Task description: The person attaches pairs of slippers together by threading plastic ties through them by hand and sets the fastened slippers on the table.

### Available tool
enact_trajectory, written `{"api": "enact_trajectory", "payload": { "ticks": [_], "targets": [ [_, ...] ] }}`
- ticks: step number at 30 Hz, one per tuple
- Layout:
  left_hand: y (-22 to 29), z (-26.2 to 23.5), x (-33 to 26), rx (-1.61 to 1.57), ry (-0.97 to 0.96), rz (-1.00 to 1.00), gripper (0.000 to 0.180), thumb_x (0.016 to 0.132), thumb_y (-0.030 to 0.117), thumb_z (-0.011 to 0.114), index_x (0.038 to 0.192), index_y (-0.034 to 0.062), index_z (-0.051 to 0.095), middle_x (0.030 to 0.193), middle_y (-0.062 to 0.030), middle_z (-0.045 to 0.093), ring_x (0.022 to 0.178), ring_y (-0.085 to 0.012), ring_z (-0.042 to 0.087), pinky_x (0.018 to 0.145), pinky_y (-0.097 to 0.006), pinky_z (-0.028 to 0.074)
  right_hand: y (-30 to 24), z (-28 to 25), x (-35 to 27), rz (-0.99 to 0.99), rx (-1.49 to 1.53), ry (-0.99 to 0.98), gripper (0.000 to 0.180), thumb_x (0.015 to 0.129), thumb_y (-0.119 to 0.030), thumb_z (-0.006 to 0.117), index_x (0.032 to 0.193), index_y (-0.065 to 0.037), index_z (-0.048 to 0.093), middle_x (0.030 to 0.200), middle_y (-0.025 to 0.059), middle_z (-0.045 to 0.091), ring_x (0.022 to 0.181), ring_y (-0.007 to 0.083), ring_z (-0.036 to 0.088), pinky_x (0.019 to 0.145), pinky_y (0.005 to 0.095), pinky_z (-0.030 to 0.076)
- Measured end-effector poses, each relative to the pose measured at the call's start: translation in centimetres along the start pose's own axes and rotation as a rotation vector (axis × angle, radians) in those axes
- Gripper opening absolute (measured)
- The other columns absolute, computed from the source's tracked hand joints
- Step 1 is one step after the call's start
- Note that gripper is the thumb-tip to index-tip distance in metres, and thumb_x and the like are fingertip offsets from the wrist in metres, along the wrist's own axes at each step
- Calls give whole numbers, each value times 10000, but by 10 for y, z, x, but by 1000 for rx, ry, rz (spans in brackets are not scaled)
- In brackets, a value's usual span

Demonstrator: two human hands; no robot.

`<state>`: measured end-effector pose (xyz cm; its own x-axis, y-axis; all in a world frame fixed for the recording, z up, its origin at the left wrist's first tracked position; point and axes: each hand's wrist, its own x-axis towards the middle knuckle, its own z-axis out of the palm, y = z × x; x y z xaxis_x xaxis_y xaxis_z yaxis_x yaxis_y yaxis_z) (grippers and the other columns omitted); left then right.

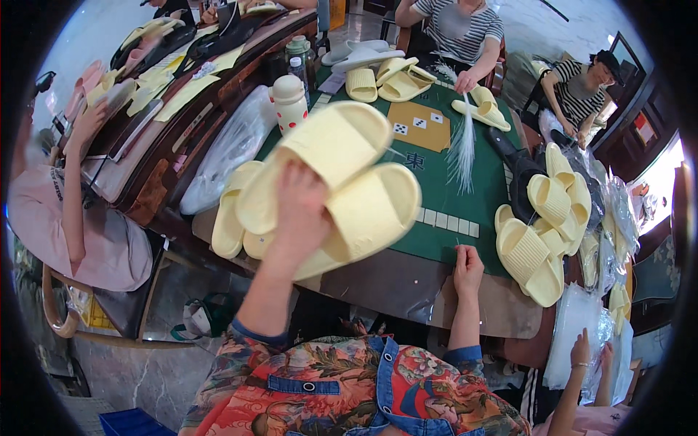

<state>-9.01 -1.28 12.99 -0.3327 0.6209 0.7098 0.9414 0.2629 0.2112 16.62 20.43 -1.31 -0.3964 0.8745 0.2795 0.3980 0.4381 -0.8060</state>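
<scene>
My left hand (pixel 302 207) grips a pair of pale yellow slippers (pixel 331 149), raised above the near left part of the table. Its fingers go in under the ribbed strap of one slipper, and the second slipper (pixel 382 207) overlaps it. Behind them, more yellow slippers (pixel 230 225) are partly covered at the table's left edge. My right hand (pixel 467 270) is closed at the near edge of the green tabletop (pixel 429 243). A thin strand seems to stick up from its fingers, but what it holds is too small to make out.
Yellow slippers (pixel 531 261) are piled on the right, beside clear plastic bags (pixel 582 327). Across the table a person's hand (pixel 469 78) holds a bundle of white strands (pixel 462 156). A dotted cup (pixel 289 102) stands at the left; people work on both sides.
</scene>
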Motion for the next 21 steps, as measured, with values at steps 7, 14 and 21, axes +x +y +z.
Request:
{"api": "enact_trajectory", "payload": {
  "ticks": [7, 14, 21],
  "targets": [
    [-128, -24, -5, 2, 137, -244, 311, 634, 3, 536, 945, 9, 552, 912, -160, 528, 901, -369, 476, 786, -434, 379, -2, -7, -4, -89, 25, 44, 190, 869, -180, 494, 818, -15, 572, 612, 86, 549, 546, 136, 503, 533, 278, 407],
    [-219, 37, -68, 140, -127, -821, 342, 696, 134, 574, 978, -29, 473, 1010, -226, 525, 976, -392, 485, 829, -445, 388, -9, -7, -2, -85, 11, 41, 199, 862, -190, 505, 799, -13, 568, 611, 97, 555, 543, 155, 515, 529, 289, 410],
    [-228, 22, -58, 63, -107, -833, 376, 717, 175, 601, 1015, -25, 487, 1019, -227, 542, 993, -375, 496, 838, -435, 392, -5, -4, -5, -104, 6, 55, 190, 855, -183, 514, 788, -13, 565, 615, 109, 553, 541, 168, 521, 524, 297, 413]
  ]
}}
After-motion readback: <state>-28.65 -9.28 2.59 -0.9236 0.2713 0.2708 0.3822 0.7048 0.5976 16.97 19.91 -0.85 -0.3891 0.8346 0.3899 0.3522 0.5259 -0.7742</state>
